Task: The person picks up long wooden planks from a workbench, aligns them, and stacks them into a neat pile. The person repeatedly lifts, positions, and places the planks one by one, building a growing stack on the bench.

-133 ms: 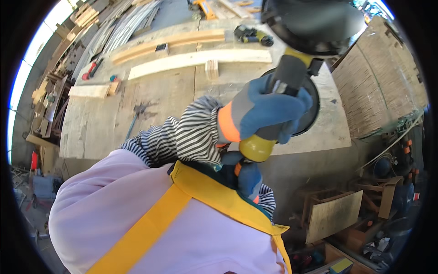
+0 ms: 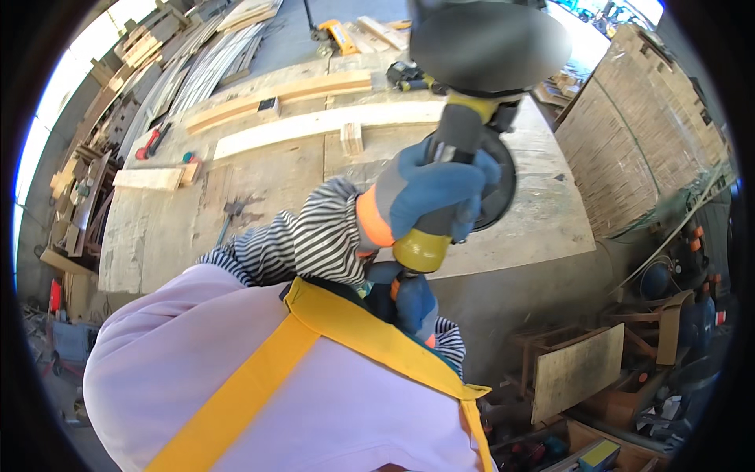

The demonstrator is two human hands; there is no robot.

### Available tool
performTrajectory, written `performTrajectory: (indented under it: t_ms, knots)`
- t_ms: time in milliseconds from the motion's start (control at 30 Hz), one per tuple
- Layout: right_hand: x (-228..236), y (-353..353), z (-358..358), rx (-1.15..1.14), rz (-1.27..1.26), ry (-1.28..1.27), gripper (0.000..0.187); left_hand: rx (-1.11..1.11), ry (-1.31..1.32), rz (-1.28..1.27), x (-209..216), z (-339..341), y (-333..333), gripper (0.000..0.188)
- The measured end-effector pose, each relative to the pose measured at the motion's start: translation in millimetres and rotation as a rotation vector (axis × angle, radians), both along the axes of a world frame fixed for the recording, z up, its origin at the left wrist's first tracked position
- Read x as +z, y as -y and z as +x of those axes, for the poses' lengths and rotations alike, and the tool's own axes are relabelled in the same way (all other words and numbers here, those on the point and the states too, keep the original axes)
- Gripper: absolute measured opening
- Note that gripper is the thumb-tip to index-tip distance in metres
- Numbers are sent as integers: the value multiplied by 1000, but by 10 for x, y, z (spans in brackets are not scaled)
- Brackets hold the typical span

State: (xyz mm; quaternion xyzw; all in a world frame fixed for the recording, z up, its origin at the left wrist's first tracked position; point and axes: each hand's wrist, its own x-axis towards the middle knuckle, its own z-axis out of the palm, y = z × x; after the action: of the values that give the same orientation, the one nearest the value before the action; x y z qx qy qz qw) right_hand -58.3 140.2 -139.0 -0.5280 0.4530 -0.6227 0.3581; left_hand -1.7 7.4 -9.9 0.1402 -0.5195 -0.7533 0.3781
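Note:
My left hand (image 2: 436,189), in a blue glove with an orange cuff, is wrapped round the dark grip of a yellow-and-black angle grinder (image 2: 425,250). The tool stands tilted, its round dark head (image 2: 491,47) up at the top of the view, blurred. Behind the hand a black round disc-like part (image 2: 499,185) shows; I cannot tell whether it belongs to the grinder. Close to my chest, below the grinder's tail end, my right hand (image 2: 415,303) is closed in the same kind of glove. What it grips is mostly hidden.
On the worn table (image 2: 267,173) lie long boards (image 2: 314,123), a small wood block (image 2: 351,139), a short board (image 2: 149,178), a hammer (image 2: 230,216), a red-and-black tool (image 2: 153,141) and another power tool (image 2: 409,79). A strapped stack (image 2: 629,126) stands right; a leaning panel (image 2: 578,370) lower right.
The grinder and my left hand have moved left in the view, the grinder's head furthest. The table has shifted slightly left and down in the picture. Both hands keep their hold.

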Motion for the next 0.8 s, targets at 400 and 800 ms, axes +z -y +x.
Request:
performTrajectory:
  t_ms: [400, 800]
  knots:
    - [-234, 188, -183, 25, 421, 245, 30, 317, 53, 375, -877, -31, 271, 29]
    - [-940, 497, -363, 55, 810, 58, 61, 451, 14, 789, -1907, 85, 612, 15]
